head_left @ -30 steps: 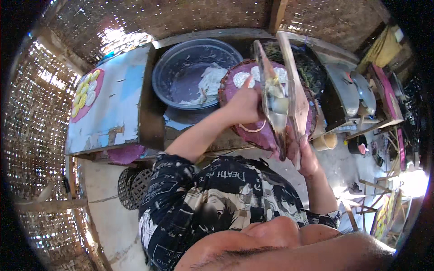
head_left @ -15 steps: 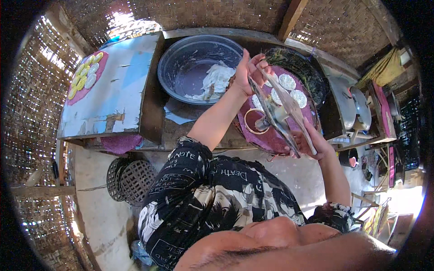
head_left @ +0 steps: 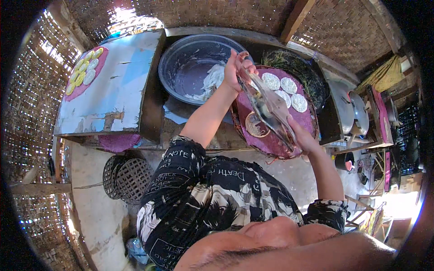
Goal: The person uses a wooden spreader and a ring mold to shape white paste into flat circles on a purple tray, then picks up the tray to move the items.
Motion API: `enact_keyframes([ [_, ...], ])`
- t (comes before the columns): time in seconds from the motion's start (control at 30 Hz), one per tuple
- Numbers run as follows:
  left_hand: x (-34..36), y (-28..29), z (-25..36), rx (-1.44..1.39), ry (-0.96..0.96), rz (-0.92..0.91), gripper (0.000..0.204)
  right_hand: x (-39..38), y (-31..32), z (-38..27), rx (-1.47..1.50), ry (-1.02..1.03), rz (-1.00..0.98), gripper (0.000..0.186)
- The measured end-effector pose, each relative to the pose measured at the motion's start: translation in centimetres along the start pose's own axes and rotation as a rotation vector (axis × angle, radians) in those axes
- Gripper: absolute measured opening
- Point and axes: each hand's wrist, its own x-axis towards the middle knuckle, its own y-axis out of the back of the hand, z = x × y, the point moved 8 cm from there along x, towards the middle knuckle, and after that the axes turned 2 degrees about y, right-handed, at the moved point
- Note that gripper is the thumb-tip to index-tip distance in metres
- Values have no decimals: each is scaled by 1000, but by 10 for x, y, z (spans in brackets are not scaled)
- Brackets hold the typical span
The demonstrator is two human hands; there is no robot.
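Both my hands grip a two-handled wooden press (head_left: 267,105), its long bars nearly together and tilted over a round tray. My left hand (head_left: 237,70) is wrapped round the far end. My right hand (head_left: 305,137) closes round the near end. Below the press, a small round ring mould (head_left: 257,124) with pale strands in it sits on the pink cloth (head_left: 244,101) that lines the tray. Several white discs of thin strands, such as one white disc (head_left: 271,81), lie on the cloth beyond.
At left, a large dark basin (head_left: 178,90) contains white dough (head_left: 213,81). A blue-white table (head_left: 113,86) bears yellow and white discs (head_left: 80,77) on pink cloth. Metal pots (head_left: 358,113) stand at right. Woven baskets (head_left: 131,180) rest on the floor.
The bars of the press have come together. My hands and the press have shifted slightly left, and strands now show in the ring mould.
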Motion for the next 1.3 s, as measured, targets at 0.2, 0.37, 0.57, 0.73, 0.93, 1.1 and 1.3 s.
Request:
enact_keyframes([
  [0.2,14,5,-8,-8,8,-26,42,6,31,-18,-348,360,268,57],
  [0.37,8,13,-35,-51,45,92,42,-22,37,-17,-400,225,242,55],
  [0.57,-17,18,-36,-29,85,206,46,-39,12,-7,-263,100,190,51],
  [0.73,-15,12,-16,23,73,243,48,-24,3,-7,-312,166,254,50],
  [0.93,-9,11,-22,50,61,240,50,-28,16,-18,-558,374,379,50],
  [1.1,-19,6,-32,-47,157,61,54,-44,11,-3,-315,70,267,44],
  [1.3,-33,-39,-37,755,300,-160,59,-60,16,-56,21,589,363,40],
])
